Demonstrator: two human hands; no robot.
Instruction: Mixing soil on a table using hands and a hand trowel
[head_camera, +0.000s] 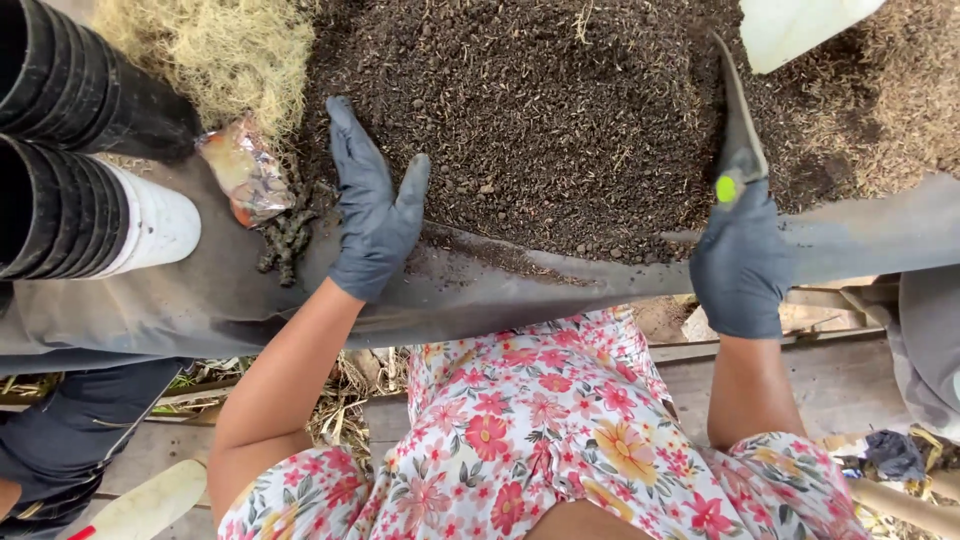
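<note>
Soil, dark and crumbly, is heaped on the grey sheet in front of me and fills most of the upper view. At the far left I see 2 stacks of black pots lying on their sides, with dry straw-like fibre above them. My left hand, gloved, lies flat and released at the soil's edge. My right hand is clenched around a trowel, blade in the soil. A crumpled wrapper lies just beside the left hand.

Single head-worn camera, facing steeply down at close range over the soil and sheet.
</note>
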